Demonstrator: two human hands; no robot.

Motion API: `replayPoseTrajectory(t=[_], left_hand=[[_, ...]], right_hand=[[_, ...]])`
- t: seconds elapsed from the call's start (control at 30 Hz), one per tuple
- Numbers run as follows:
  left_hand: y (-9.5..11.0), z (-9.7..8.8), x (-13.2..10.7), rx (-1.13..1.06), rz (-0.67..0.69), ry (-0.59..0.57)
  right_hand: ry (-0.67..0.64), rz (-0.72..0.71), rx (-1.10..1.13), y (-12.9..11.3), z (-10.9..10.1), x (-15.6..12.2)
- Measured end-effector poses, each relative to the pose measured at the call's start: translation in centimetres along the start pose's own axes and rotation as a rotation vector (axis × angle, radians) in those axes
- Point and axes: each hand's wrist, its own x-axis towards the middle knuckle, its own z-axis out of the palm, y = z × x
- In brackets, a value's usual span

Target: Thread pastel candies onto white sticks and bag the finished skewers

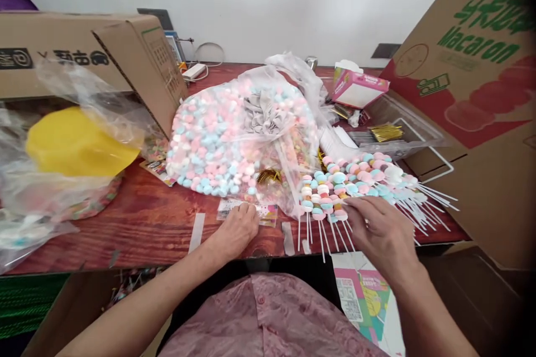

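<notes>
My left hand [240,227] is closed over a small printed plastic bag [268,213] near the table's front edge, its fingertips pressed down and partly hidden. At the right, my right hand [383,231] has thumb and fingers pinched at the near end of a row of marshmallow skewers [322,201]. These are pink, blue and white sweets on white sticks that stick out over the edge. More marshmallow skewers [377,175] lie piled behind that hand. Beyond both hands sits a large clear bag of loose marshmallows [209,139], with grey crumpled material on top.
A cardboard box [161,67] and a yellow object [79,145] in clear plastic stand at the left. A tall Macaron carton [481,122] borders the right side. A clear bin [414,128] holds gold ties [386,133]; a pink box [360,86] is behind.
</notes>
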Motion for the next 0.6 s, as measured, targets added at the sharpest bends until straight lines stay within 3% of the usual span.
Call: replayPoseTrajectory(t=[0.17,0.3,0.4,0.5,0.6], left_hand=[[-1.3,0.2,-0.4,-0.139,-0.036,0.014],[-1.9,1.7,-0.2,-0.14,0.026,0.077],[-2.2,2.5,-0.4,-0.134,0.047,0.134],[-1.9,1.7,-0.9,-0.132,0.005,0.18],[-1.1,-0.7,-1.4,-0.122,-0.067,0.222]], right_hand=[[-0.118,-0.19,-0.281,4.9,-1.0,0.4],[-0.285,-0.299,-0.362,7.6,0.6,1.6],[-0.385,-0.331,-0.29,8.8,2.0,1.9],[-0.33,-0.399,-0.204,9.1,2.4,2.0],[-0.14,-0.503,-0.172,8.6,1.9,2.2]])
